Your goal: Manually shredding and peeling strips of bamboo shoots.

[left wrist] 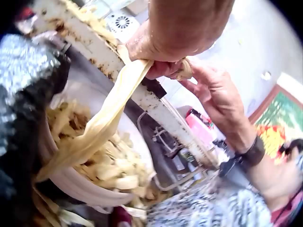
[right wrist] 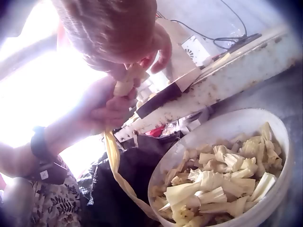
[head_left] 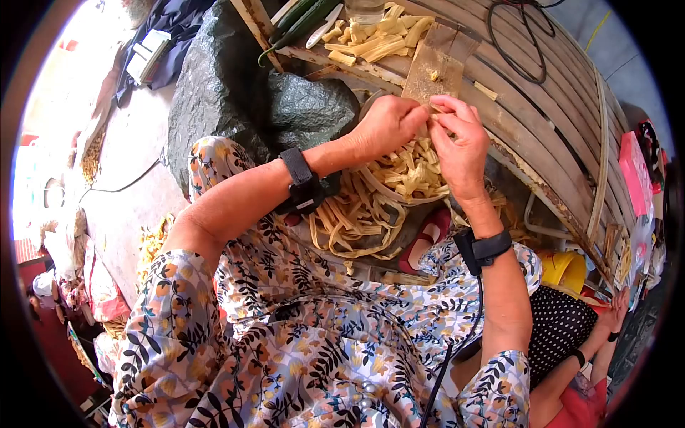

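Note:
Over the white bucket (right wrist: 279, 125), my left hand (head_left: 385, 130) and right hand (head_left: 462, 146) meet, fingertips close together. Between them is a pale yellow, flat, pliable strip (left wrist: 111, 104). My left hand grips it, and its long tail hangs down past the bucket's rim. The strip's upper end is bunched into a small folded roll (right wrist: 127, 81), which the fingers of my right hand pinch. Short, fibrous yellow pieces (right wrist: 227, 175) fill much of the bucket. Longer loose strips (head_left: 357, 225) lie in a heap beside it, near my feet.
A slatted bench (head_left: 528, 128) with a rusty edge stands ahead, bearing a wooden board (head_left: 428, 68), a pile of yellow pieces (head_left: 385, 43), cucumbers (head_left: 303, 21) and a black cable (head_left: 492, 21). A dark plastic sheet (head_left: 207, 93) bulges at left. Another person (head_left: 571, 378) sits at lower right.

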A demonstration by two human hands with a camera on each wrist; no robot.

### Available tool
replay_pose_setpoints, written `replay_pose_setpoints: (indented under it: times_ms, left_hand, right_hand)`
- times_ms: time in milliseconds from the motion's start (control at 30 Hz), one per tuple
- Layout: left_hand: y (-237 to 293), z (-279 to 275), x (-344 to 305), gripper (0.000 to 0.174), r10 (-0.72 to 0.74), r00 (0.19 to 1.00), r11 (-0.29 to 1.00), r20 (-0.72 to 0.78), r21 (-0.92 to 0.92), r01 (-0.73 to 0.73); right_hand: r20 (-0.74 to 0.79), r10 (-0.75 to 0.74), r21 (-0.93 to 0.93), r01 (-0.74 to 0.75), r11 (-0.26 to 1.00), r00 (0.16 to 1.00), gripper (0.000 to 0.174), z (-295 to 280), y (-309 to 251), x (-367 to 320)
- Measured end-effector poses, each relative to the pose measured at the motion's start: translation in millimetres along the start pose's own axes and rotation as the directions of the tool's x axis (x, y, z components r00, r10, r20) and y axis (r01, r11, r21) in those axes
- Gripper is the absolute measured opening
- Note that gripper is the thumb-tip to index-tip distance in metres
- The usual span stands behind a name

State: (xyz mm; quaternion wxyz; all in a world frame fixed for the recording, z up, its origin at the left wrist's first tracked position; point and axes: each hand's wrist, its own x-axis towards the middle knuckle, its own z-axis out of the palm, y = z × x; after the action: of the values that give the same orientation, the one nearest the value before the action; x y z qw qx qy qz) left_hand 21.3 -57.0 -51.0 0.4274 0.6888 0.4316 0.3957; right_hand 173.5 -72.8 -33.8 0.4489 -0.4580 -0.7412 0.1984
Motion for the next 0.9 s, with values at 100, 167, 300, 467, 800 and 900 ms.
replay_pose_setpoints:
  times_ms: [100, 167, 300, 467, 800, 900]
  left_hand:
    - [12, 0, 0, 0.025, -0.494, 0.84, 0.651, 0.224, -0.545, 0.528]
    - [22, -2, -1, 0.027, -0.411, 0.833, 0.513, 0.37, -0.662, 0.547]
    - [32, -4, 1, 0.03, -0.335, 0.856, 0.588, 0.394, -0.622, 0.517]
    - [21, -6, -2, 0.026, -0.296, 0.839, 0.573, 0.457, -0.617, 0.539]
    - [11, -14, -6, 0.024, -0.22, 0.743, 0.416, 0.632, -0.628, 0.657]
    - [6, -19, -2, 0.024, -0.2, 0.748, 0.417, 0.633, -0.636, 0.65]
  right_hand:
    - [-0.054, 0.031, 0.181, -0.021, 0.983, 0.998, 0.008, -8, -6, 6]
    - [-0.061, 0.229, 0.491, -0.17, 0.855, 0.972, 0.008, -19, 6, 11]
    - [-0.026, 0.569, 0.74, -0.367, 0.564, 0.822, 0.012, -43, 10, 18]
    - [0.038, 0.62, 0.743, -0.437, 0.507, 0.783, 0.019, -42, 22, 13]
    - [0.481, 0.433, 0.612, -0.645, 0.457, 0.763, 0.019, -17, 3, 8]
    - [0.397, 0.481, 0.673, -0.604, 0.426, 0.782, 0.013, -17, 6, 5]
